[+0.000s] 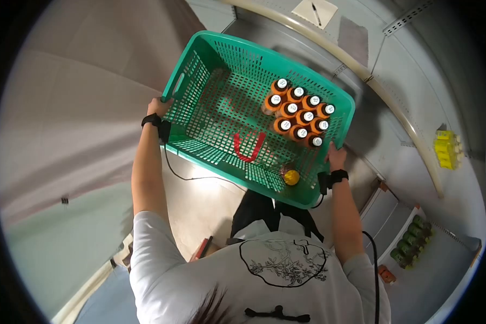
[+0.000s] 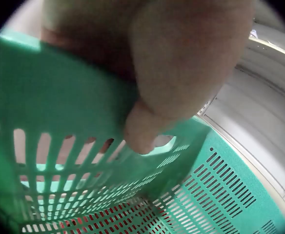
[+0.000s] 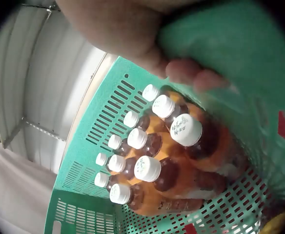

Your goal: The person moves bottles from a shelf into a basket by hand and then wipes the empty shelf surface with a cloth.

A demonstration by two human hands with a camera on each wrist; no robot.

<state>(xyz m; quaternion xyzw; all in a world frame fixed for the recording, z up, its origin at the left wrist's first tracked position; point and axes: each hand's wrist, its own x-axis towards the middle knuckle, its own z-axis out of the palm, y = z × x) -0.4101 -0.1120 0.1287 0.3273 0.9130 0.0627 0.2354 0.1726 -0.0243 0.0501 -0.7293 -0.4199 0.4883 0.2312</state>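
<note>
Between my two hands is a green plastic basket (image 1: 264, 56) with slotted walls, tilted in the head view. My left hand (image 1: 159, 107) grips its left end at the handle slot; the left wrist view shows the thumb (image 2: 142, 131) over the inside of the wall. My right hand (image 1: 336, 156) holds the opposite end, with fingertips (image 3: 184, 72) curled over the rim. Several orange drink bottles (image 1: 291, 109) with white caps stand packed together in the basket's right half. Close to the near wall lies a yellow-topped item (image 1: 291, 177), and a red U-shaped mark (image 1: 249, 156) shows on the near side.
A curved pale shelf edge (image 1: 356, 65) runs behind the basket, with a paper and pen (image 1: 314, 12) on top. To the right are yellow packaged bottles (image 1: 447, 149) and a pack of green items (image 1: 411, 242). A grey-beige curtain (image 1: 86, 97) hangs on the left.
</note>
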